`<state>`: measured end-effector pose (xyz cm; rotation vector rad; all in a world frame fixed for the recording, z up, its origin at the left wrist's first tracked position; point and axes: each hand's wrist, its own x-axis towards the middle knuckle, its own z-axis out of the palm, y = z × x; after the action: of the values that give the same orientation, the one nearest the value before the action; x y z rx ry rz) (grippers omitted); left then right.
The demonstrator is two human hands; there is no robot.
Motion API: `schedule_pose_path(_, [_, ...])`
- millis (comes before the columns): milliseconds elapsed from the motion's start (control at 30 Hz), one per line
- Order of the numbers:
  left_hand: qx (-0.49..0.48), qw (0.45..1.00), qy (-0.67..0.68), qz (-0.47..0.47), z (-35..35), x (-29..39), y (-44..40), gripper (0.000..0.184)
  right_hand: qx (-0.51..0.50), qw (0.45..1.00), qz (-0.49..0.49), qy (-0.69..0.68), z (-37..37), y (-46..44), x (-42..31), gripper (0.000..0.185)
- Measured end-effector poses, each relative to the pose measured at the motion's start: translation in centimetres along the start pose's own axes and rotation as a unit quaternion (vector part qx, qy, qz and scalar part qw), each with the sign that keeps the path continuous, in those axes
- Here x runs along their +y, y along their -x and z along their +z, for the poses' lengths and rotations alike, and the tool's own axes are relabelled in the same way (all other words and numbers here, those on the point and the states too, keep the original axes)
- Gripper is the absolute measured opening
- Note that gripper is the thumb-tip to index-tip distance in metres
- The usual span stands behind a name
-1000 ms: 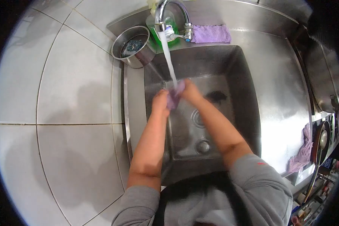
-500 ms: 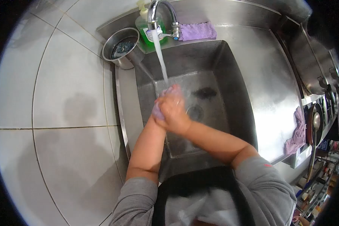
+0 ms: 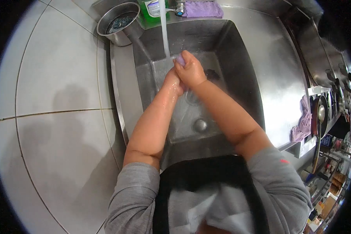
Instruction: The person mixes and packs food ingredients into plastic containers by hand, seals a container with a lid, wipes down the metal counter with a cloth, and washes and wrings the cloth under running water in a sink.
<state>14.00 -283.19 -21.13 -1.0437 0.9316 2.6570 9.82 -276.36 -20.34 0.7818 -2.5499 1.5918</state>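
Observation:
Over the steel sink (image 3: 245, 78), both of my hands are closed together on a small purple cloth (image 3: 180, 59). Only a bit of it shows between the fingers. My right hand (image 3: 191, 71) is wrapped over the top of the bundle. Partly behind it, my left hand (image 3: 173, 81) grips from the left side, its fingers mostly hidden. Wet skin glistens on the left wrist. The running water (image 3: 164, 33) falls just left of and beyond my hands. A dark patch and the round drain (image 3: 200, 125) show on the sink floor.
A steel pot (image 3: 122, 38) with dark contents stands at the sink's back left corner. Beside it are a green soap bottle (image 3: 146, 15), the tap (image 3: 179, 7) and a folded purple cloth (image 3: 202, 9). Another purple cloth (image 3: 302, 121) hangs over the counter's right edge, near a ladle (image 3: 320, 117).
My hands have moved away from my body and slightly right, with the arms straighter. Less of the purple cloth shows now. The view has tipped down, so the drain appears.

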Motion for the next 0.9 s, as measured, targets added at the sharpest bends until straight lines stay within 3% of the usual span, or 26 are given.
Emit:
schedule_pose_path(67, [-0.033,0.998,-0.05,0.008,-0.1,-0.1,-0.4,0.033,-0.021,0.998,0.047,0.035,-0.3,-0.7,0.6,0.025])
schedule_pose_path(133, [-0.025,0.999,-0.026,0.039,0.4,-0.6,-0.6,0.034,-0.024,0.985,0.171,-0.018,-0.3,-1.2,1.4,0.03])
schedule_pose_path(267, [0.021,0.983,-0.161,0.086,0.2,-2.1,-2.0,0.035,0.008,0.977,0.215,0.003,-1.0,-1.3,5.7,0.038])
schedule_pose_path(333, [-0.011,0.96,-0.251,0.124,0.3,-2.9,-1.8,0.036,-0.084,0.961,0.265,-0.001,-2.2,-0.6,7.4,0.044])
schedule_pose_path(400, [-0.005,0.956,-0.265,0.128,0.8,-2.7,-1.4,0.038,-0.094,0.969,0.227,0.04,-2.9,0.2,8.5,0.048])
schedule_pose_path(467, [0.033,0.887,-0.4,0.226,0.0,-1.8,-2.6,0.038,-0.085,0.91,0.365,-0.176,-2.5,2.3,10.3,0.054])
schedule_pose_path(500, [0.031,0.889,-0.398,0.222,-0.6,-1.4,-2.6,0.038,-0.168,0.881,0.402,-0.183,-2.5,3.8,11.8,0.057])
schedule_pose_path(533, [0.068,0.854,-0.435,0.278,-0.6,-0.2,-1.8,0.04,-0.211,0.889,0.397,-0.088,-2.4,6.3,12.5,0.055])
schedule_pose_path(567, [0.105,0.811,-0.469,0.334,-0.5,0.6,-1.5,0.041,-0.277,0.906,0.319,0.042,-1.2,9.9,15.6,0.05])
schedule_pose_path(600, [0.107,0.811,-0.466,0.336,-0.6,0.8,-1.6,0.041,-0.463,0.848,-0.01,0.259,2.1,13.9,25.8,0.047])
schedule_pose_path(633, [0.108,0.791,-0.493,0.345,-1.0,1.0,-1.5,0.043,-0.487,0.808,0.13,0.305,2.1,16.8,22.4,0.052])
schedule_pose_path(667, [0.111,0.77,-0.519,0.354,-1.3,1.2,-1.5,0.045,-0.513,0.781,0.13,0.331,0.4,17.9,16.7,0.054])
schedule_pose_path(700, [0.126,0.75,-0.575,0.302,-0.9,1.4,-1.3,0.041,-0.538,0.753,0.129,0.355,-1.0,18.1,12.3,0.056])
schedule_pose_path(733, [0.131,0.749,-0.577,0.299,-1.0,1.3,-1.5,0.041,-0.542,0.753,0.127,0.351,-0.5,18.6,12.4,0.056])
schedule_pose_path(800, [0.065,0.741,-0.59,0.314,-1.5,0.6,-1.6,0.038,-0.612,0.698,0.05,0.37,0.4,20.1,13.2,0.06])
schedule_pose_path(867, [0.079,0.748,-0.594,0.285,-1.5,0.6,-1.7,0.035,-0.614,0.697,0.061,0.366,1.5,20.6,14.4,0.061])
schedule_pose_path(900, [0.076,0.726,-0.595,0.335,-2.1,0.6,-2.3,0.035,-0.609,0.699,0.069,0.368,1.9,20.4,15.0,0.062])
